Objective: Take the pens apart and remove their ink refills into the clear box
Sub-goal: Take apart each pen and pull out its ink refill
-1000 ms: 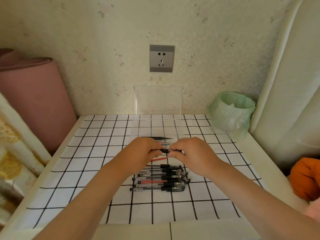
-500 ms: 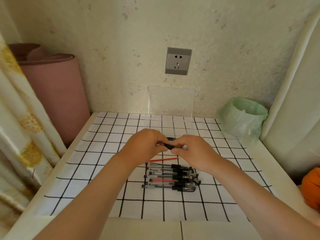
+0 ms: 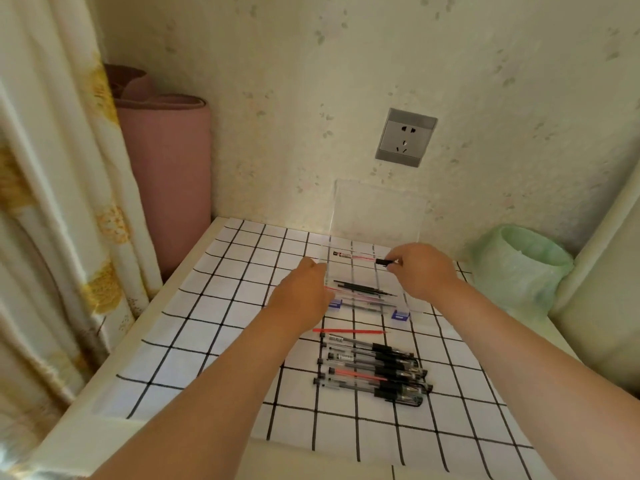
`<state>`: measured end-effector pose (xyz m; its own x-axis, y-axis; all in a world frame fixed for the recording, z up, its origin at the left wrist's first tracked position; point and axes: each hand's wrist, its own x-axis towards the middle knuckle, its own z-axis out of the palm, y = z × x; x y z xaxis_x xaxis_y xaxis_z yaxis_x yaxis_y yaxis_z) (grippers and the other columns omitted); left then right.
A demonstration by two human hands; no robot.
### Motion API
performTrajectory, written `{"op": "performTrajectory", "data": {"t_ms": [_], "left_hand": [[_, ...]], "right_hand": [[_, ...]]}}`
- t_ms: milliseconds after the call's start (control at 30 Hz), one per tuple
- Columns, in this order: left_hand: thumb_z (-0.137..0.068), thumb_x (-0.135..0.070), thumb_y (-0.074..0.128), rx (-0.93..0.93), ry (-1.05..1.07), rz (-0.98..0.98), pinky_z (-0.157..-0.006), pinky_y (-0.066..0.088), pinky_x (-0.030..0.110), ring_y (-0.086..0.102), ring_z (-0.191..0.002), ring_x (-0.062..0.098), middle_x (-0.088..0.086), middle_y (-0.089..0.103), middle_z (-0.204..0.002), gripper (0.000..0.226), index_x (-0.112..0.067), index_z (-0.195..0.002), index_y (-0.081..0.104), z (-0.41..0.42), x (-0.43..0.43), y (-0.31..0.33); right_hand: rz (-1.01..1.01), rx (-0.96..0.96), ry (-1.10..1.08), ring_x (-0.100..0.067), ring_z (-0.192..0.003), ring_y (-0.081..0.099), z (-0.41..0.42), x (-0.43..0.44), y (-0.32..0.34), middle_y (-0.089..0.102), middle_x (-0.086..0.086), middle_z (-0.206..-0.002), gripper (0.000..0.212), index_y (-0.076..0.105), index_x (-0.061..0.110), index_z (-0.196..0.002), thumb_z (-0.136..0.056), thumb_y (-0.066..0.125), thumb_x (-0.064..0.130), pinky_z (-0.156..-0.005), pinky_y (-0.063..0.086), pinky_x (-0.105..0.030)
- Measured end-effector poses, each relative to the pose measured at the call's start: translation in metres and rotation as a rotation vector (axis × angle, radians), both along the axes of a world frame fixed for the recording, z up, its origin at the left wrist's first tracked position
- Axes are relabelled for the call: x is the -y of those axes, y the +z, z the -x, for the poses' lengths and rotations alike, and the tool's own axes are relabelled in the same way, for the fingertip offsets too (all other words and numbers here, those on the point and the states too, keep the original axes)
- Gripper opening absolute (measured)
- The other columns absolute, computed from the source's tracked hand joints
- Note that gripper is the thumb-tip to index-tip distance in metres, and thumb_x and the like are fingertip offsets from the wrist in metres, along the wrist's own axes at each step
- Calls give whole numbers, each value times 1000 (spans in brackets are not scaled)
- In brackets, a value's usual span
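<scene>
Speckled cream wall [image 3: 277,98] with grey socket [image 3: 406,137], floral curtain [image 3: 52,202] left, grid-patterned tabletop [image 3: 214,306]

On white tabletop [image 3: 86,410], back centre: clear rectangular plastic box [image 3: 360,271], thin ink refills [image 3: 363,289] inside. Before it, loose red refill [image 3: 349,331], then row of clear-barrelled pens [image 3: 374,370]. Right of box, green-bagged bin [image 3: 519,268]; far left, pink rolled mat [image 3: 166,174].

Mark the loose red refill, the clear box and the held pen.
loose red refill [image 3: 349,331]: head view, middle of its shaft.
clear box [image 3: 377,213]: head view, raised lid.
pen [image 3: 360,257]: head view, clear barrel.
</scene>
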<state>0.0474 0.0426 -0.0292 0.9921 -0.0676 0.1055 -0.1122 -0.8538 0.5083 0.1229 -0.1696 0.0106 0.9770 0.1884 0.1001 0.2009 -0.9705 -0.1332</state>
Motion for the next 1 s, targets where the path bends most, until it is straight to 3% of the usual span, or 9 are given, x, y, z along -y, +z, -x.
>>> {"op": "performTrajectory", "data": {"t_ms": [200, 300, 367, 467, 567, 733, 800, 900, 1000], "left_hand": [[-101, -24, 47, 51, -52, -65, -85, 50, 32, 56, -102, 20, 4, 49, -129, 30, -11, -128, 52, -1, -10, -5], [-100, -30, 49, 62, -90, -100, -82, 48, 29, 54, -107, 18, 2, 47, -132, 34, -13, -129, 50, 0, -14, -7], [-99, -33, 49, 55, -110, -100, -89, 48, 31, 51, -115, 18, 2, 45, -138, 40, -14, -135, 46, 1, -16, -8], [-100, -33, 48, 34, -122, -99, -101, 45, 34, 45, -127, 19, 1, 38, -147, 48, -13, -143, 41, 3, -18, -8], [-100, -34, 48, 31, -125, -111, -104, 43, 35, 42, -130, 20, 2, 36, -149, 51, -13, -145, 38, 3, -17, -6], [-98, -37, 51, 46, -129, -96, -105, 41, 37, 34, -135, 20, 0, 27, -154, 70, -22, -154, 13, 8, -15, -4], [-97, -38, 53, 111, -130, -106, -103, 42, 36, 33, -135, 19, 0, 27, -153, 71, -23, -154, 15, 12, -12, -2], [-95, -34, 57, 239, -182, -79, -93, 45, 28, 41, -122, 14, -2, 43, -135, 55, -24, -145, 36, 18, -6, 3], [-96, -33, 56, 206, -248, -41, -82, 46, 25, 51, -100, 8, -9, 55, -113, 34, -27, -130, 53, 27, 1, 8]], "right_hand": [[113, -137, 57, -21, -92, 60, -20, -24, -9, 67, -3, -110, 29, 66, 23, -121, -101, 45, 23, -77, 51, -31], [77, -204, 74, -23, -96, 58, -24, -26, -14, 65, -5, -116, 32, 66, 18, -123, -102, 41, 18, -79, 48, -30], [52, -208, 74, -26, -96, 60, -26, -23, -16, 68, -6, -111, 32, 69, 11, -111, -101, 40, 18, -80, 49, -32], [-50, -243, 63, -27, -87, 61, -22, -23, -18, 68, -8, -88, 36, 67, 5, -88, -101, 41, 27, -78, 48, -34], [-87, -292, 83, -24, -91, 61, -14, -22, -16, 69, -5, -94, 39, 69, 9, -93, -101, 41, 34, -81, 47, -32], [-104, -218, 144, -20, -122, 52, 3, -12, -10, 57, -1, -132, 33, 61, 22, -129, -100, 48, 28, -105, 40, -33], [-174, -79, 182, -18, -116, 53, 15, -7, -8, 57, 0, -125, 30, 62, 26, -125, -98, 51, 26, -101, 42, -31], [-230, 70, 261, -7, -93, 54, 43, -1, -2, 60, 7, -105, 21, 69, 29, -110, -95, 57, 22, -83, 43, -26], [-243, -59, 282, 5, -68, 52, 77, 8, -1, 61, 14, -94, 16, 71, 31, -103, -94, 59, 25, -63, 36, -12]]}}
